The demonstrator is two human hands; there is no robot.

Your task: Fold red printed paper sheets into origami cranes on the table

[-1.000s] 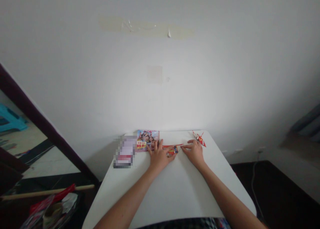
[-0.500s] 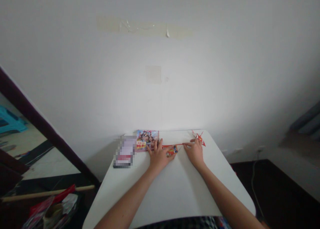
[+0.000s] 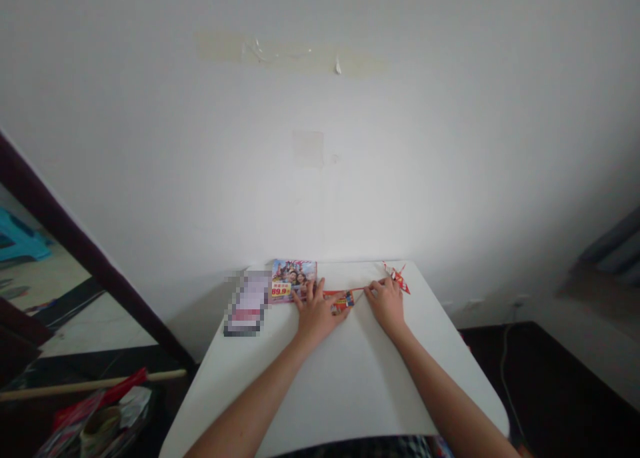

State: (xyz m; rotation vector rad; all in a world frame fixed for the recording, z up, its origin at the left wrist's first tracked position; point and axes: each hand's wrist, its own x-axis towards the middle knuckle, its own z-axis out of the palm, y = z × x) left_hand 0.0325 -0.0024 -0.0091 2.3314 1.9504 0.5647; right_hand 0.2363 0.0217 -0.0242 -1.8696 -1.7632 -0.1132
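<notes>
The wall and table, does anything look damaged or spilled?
Yes: on the wall, a yellowish strip looks wrinkled, with a pale flap hanging right of its middle; below it, a square patch is off-colour. Nothing on the table looks spilled; the red paper under the left hand shows no tear.

On my remote feed I see a pale wall (image 3: pixel 450 145), darker toward the right, behind a white bench (image 3: pixel 345 398); dark floor (image 3: pixel 565 371) at right, blue stool (image 3: pixel 25 238) and slanting dark frame (image 3: pixel 95 251) left.
</notes>
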